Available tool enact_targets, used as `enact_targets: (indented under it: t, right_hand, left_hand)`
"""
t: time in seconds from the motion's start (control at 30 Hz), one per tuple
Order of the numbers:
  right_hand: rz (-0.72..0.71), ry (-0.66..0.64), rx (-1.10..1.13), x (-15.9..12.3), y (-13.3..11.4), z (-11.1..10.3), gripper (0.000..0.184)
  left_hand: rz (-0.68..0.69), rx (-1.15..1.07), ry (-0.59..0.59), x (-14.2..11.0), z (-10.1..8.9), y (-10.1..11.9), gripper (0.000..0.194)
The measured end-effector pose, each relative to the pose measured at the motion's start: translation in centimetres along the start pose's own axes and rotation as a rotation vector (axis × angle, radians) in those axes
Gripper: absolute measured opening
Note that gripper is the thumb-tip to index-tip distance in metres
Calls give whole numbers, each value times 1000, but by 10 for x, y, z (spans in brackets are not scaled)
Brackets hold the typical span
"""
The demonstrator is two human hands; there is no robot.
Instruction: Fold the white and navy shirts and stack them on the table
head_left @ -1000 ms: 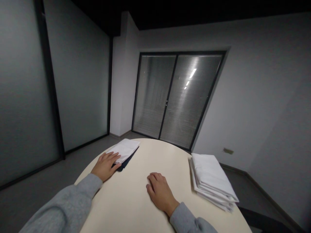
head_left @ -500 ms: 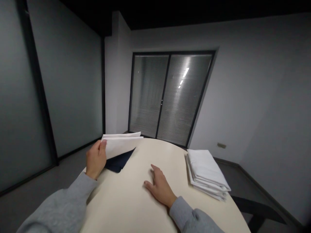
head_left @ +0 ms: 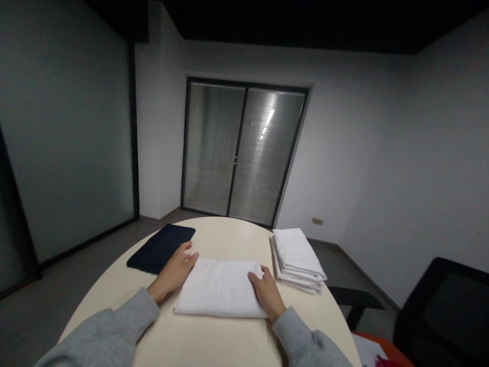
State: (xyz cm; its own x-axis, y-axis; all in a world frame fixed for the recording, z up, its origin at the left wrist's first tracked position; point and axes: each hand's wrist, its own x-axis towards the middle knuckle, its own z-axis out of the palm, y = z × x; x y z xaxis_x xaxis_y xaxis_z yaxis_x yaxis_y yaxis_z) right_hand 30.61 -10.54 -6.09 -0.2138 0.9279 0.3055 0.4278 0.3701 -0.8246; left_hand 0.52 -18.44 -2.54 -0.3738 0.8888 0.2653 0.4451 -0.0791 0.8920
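Note:
A folded white cloth [head_left: 221, 290] lies flat on the table in front of me. My right hand [head_left: 268, 293] grips its right edge, thumb on top and fingers at the side. At the cloth's left edge is my left hand [head_left: 173, 272], its thumb at the upper left corner and its fingers apart; the lower fingers are partly hidden. Just beyond that hand, a folded dark navy cloth [head_left: 160, 247] rests on the left side of the table. To the right sits a stack of folded white cloths [head_left: 298, 257].
The round cream table [head_left: 229, 239] curves away on both sides. A black chair [head_left: 446, 300] stands at the right, its armrest close to the table edge. Red and white items [head_left: 376, 351] show beside it at the lower right.
My left hand has brought the white cloth from above the navy cloth to the table's middle. The navy cloth is now uncovered. My right hand has closed on the white cloth's right edge.

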Motion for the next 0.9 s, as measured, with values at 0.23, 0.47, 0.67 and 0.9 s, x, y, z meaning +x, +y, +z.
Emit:
enact_targets:
  t: [0.23, 0.47, 0.67, 0.9]
  right_hand:
    - [-140, 79, -414, -16, -30, -1, 70]
    - [-447, -312, -692, -18, -72, 19, 64]
    - [-361, -439, -638, -15, -62, 29, 58]
    - [-472, -299, -564, 1, -67, 11, 74]
  left_hand:
    - [410, 562, -278, -16, 18, -5, 67]
    - [380, 658, -480, -14, 21, -11, 64]
    - [453, 622, -364, -10, 17, -3, 62]
    - [456, 708, -282, -13, 12, 21, 50]
